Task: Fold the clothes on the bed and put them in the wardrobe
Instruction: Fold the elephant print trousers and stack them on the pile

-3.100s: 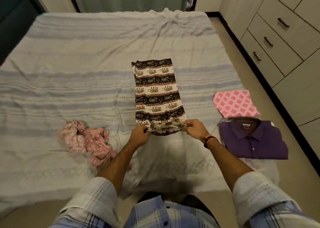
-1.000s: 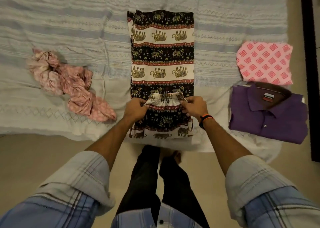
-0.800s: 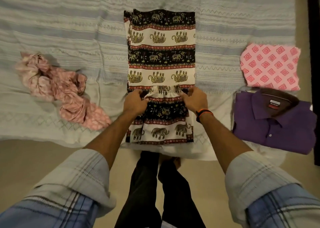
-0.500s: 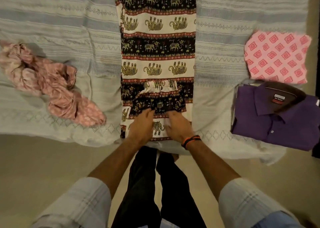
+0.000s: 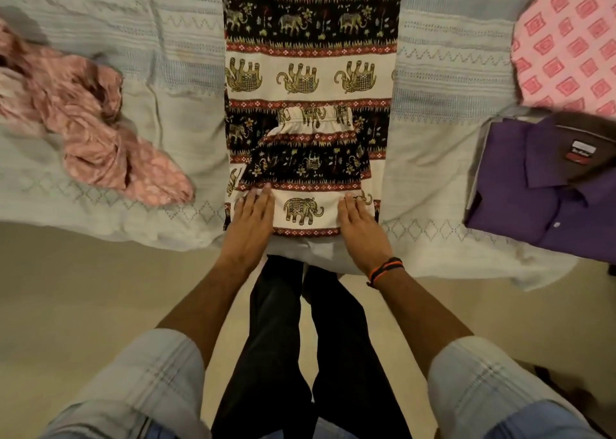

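Since both hands, left hand (image 5: pixel 251 220) and right hand (image 5: pixel 361 227), lie flat and released on the elephant-print trousers (image 5: pixel 310 82), I'd judge them light, limp, slippy: pinch the near fold's corners.

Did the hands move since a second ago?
Yes. Both the left hand and right hand moved from the gathered waistband back toward the near fold of the elephant-print garment, and now lie flat there.

Four garments (image 5: pixel 310 82) lay on one bed (image 5: pixel 443 82): three folded, one crumpled. Two hands (image 5: pixel 250 218) pressed flat.
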